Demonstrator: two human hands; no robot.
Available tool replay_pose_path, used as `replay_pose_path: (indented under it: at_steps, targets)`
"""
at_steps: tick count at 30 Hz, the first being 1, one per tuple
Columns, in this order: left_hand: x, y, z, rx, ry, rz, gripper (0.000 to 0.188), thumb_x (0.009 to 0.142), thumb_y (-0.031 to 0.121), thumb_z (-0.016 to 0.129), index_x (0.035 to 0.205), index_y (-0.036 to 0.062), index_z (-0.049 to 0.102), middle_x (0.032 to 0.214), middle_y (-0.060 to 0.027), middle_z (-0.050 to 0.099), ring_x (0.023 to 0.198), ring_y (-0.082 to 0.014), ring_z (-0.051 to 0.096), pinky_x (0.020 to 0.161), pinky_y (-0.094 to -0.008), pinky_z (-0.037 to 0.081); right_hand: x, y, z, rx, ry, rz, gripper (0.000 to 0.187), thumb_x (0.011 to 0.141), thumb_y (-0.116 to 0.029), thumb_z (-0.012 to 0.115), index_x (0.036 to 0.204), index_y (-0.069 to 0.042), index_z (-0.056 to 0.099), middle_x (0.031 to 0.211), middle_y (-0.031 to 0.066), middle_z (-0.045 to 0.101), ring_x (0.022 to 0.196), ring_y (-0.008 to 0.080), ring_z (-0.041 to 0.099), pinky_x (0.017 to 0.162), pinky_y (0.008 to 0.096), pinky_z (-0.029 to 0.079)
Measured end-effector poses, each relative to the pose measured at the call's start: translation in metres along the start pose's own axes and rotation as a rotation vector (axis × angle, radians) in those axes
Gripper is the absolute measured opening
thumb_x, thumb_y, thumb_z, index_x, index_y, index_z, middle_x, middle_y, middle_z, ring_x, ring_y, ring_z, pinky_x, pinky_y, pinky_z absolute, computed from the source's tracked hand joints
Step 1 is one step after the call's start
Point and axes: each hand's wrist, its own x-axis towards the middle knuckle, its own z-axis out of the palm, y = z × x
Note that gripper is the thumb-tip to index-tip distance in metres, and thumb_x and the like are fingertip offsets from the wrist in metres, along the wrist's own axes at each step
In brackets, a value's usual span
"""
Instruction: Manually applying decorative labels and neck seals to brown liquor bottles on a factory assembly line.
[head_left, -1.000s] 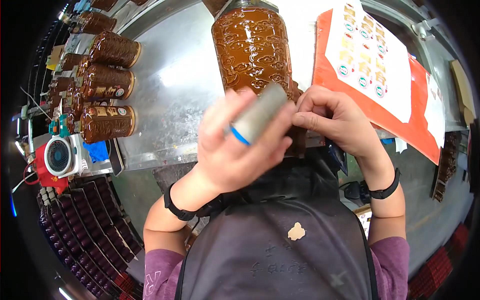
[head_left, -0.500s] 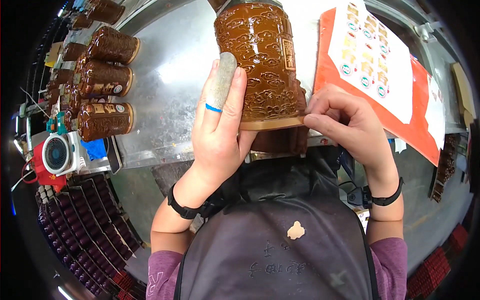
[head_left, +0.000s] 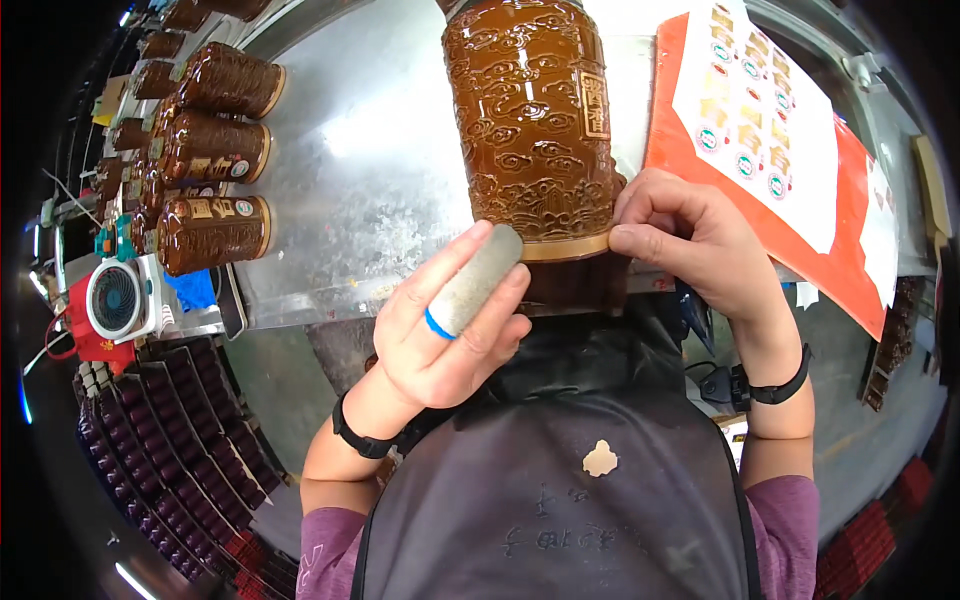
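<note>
A large amber-brown bottle with raised cloud patterns lies in front of me, its pale tan base rim toward me and its neck cut off by the upper edge. My left hand wears a grey finger sleeve with a blue edge. Its fingers are stretched out, their tips against the lower left of the bottle, by the rim. On the other side, my right hand is closed in a pinch at the right end of the rim; its other fingers curl in, partly hidden.
Several similar brown bottles stand at the left of the metal table. On the right, a white sticker sheet lies over an orange-red sheet. A small fan and a phone are at the left edge.
My left hand has slid down from the bottle's side toward its base. The right hand keeps its pinch at the rim. The bottle appears slightly turned and shifted right.
</note>
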Motion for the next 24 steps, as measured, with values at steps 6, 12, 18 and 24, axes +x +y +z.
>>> replay_pose_path:
  at_steps: [6,12,18,24]
  targets:
    - [0.014,-0.002,0.014,0.046,0.084,0.245,0.021,0.078,0.010,0.075,0.096,-0.0001,0.075,0.102,-0.0153,0.071,0.105,-0.0321,0.067,0.080,-0.0382,0.062,0.001,0.001,0.000,0.023,-0.017,-0.031,0.021,0.089,-0.019,0.076,0.079,-0.005,0.063,0.066,-0.0101,0.044,0.059,-0.0002,0.035,0.050,0.0212,0.028]
    - [0.025,-0.001,0.028,0.069,0.089,0.342,0.025,0.076,0.009,0.075,0.101,0.0052,0.076,0.111,-0.0160,0.066,0.103,-0.0278,0.065,0.075,-0.0345,0.060,0.002,0.003,-0.001,0.030,-0.026,-0.037,0.022,0.090,-0.019,0.075,0.078,-0.004,0.063,0.062,-0.0101,0.042,0.057,0.0004,0.034,0.050,0.0217,0.027]
    - [0.009,0.001,0.005,0.094,0.042,0.177,0.028,0.074,0.005,0.071,0.101,0.0047,0.076,0.109,-0.0139,0.068,0.103,-0.0290,0.065,0.078,-0.0372,0.061,0.003,-0.001,-0.005,-0.069,-0.091,0.014,0.019,0.092,-0.012,0.071,0.081,-0.003,0.058,0.087,-0.0031,0.055,0.066,0.0004,0.045,0.055,0.0185,0.037]
    - [0.006,0.002,0.016,0.164,0.097,0.217,0.026,0.072,0.006,0.072,0.098,0.0080,0.078,0.106,-0.0062,0.070,0.103,-0.0233,0.064,0.083,-0.0317,0.059,0.004,0.001,-0.003,0.052,-0.055,-0.001,0.022,0.090,-0.019,0.075,0.078,-0.004,0.064,0.061,-0.0093,0.045,0.056,0.0001,0.036,0.049,0.0222,0.026]
